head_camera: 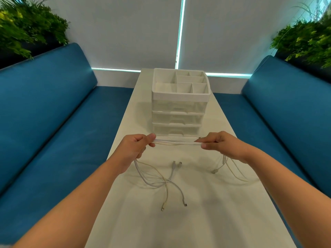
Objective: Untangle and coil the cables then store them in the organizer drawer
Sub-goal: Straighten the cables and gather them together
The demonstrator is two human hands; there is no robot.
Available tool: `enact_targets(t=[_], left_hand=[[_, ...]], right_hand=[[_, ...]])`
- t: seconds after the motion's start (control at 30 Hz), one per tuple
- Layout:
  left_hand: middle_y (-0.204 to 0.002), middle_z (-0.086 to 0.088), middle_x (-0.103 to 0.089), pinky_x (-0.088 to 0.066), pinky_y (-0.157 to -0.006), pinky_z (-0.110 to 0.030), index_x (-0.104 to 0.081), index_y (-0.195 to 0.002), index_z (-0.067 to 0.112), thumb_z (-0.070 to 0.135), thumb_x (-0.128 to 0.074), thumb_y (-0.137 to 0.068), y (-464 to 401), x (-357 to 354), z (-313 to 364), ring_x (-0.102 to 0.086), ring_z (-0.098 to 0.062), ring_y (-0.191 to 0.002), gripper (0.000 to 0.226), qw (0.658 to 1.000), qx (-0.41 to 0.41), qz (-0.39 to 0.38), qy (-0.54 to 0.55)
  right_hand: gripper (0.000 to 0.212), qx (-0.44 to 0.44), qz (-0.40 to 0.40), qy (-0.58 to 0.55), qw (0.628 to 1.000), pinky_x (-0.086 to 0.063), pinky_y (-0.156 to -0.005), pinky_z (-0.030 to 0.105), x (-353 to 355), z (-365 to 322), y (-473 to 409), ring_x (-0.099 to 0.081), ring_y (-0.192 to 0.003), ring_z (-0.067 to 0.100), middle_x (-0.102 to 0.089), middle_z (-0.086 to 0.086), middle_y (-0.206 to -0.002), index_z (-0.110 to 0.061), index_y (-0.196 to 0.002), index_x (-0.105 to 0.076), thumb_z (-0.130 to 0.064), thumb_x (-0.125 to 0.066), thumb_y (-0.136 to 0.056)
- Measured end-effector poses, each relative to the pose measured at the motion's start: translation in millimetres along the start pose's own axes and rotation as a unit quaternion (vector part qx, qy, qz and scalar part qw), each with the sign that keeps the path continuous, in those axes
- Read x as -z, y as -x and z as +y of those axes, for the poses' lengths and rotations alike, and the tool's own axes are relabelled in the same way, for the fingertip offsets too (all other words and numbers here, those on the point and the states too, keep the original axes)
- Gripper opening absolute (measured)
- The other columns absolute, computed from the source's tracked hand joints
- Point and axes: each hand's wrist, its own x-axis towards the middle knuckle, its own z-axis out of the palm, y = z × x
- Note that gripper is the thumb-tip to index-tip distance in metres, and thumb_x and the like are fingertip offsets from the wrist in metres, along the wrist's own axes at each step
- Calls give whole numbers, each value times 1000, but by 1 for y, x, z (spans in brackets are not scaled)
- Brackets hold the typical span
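Note:
Several white cables (pixel 177 142) run in a taut bundle between my two hands, just in front of the organizer. My left hand (pixel 137 148) pinches the bundle's left end and my right hand (pixel 221 144) pinches its right end. Loose cable ends (pixel 161 181) hang from my left hand and cross on the white table (pixel 206 212), their plugs lying apart. More strands (pixel 231 169) drop from my right hand onto the table. The white organizer (pixel 180 104) stands behind, with a divided top tray and three clear drawers, all pushed in.
Blue sofas (pixel 53 108) flank the narrow table on both sides. Green plants (pixel 26 27) sit behind each sofa back. White window blinds fill the far wall. The table's left and right edges lie close to my forearms.

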Motion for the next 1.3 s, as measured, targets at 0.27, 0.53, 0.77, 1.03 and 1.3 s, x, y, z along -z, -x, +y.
enact_targets(t=[0.27, 0.53, 0.77, 1.03, 1.3], left_hand=[[-54, -1, -32, -28, -61, -35, -76, -67, 24, 52, -66, -81, 8, -17, 7, -32, -23, -64, 33, 994, -20, -55, -89], [-45, 17, -46, -30, -49, -15, -74, -95, 9, 29, -60, -94, 7, -12, 12, -36, -2, -47, 24, 991, -39, -67, -105], [-44, 23, -53, -37, -48, -5, -70, -101, 4, 22, -58, -96, 10, -7, 6, -50, 10, -47, 22, 990, -2, -71, -120], [-75, 17, -68, -38, -55, -8, -74, -96, 10, 26, -70, -87, 6, -12, 9, -53, 13, -52, 18, 994, 6, -20, -106], [-42, 22, -52, -45, -75, -38, -72, -101, 5, 24, -70, -87, 9, -9, 18, -50, -5, -46, 24, 996, 10, 29, -80]], right_hand=[[56, 15, -110, 135, 985, -37, -92, 16, -27, -49, -17, -55, -116, 4, -62, -11, -125, -27, -136, -50, -34, -71, -85], [26, 77, -52, 57, 994, -44, -57, 26, -56, -56, -27, -50, -54, 13, -67, -7, -64, -12, -92, -62, -38, -56, -95], [18, 47, 2, 151, 987, -44, -68, 29, -35, -15, -18, -50, -57, 1, -67, -10, -70, -28, -85, -59, -33, -49, -99], [20, 19, 64, 137, 988, -43, -62, 19, -25, -5, -19, -54, -65, 8, -67, -11, -83, -23, -93, -67, -18, -49, -99], [39, 32, 125, 133, 983, -36, -56, 30, -23, 4, -15, -41, -57, 14, -51, -1, -62, -15, -71, -56, -51, -68, -81]])
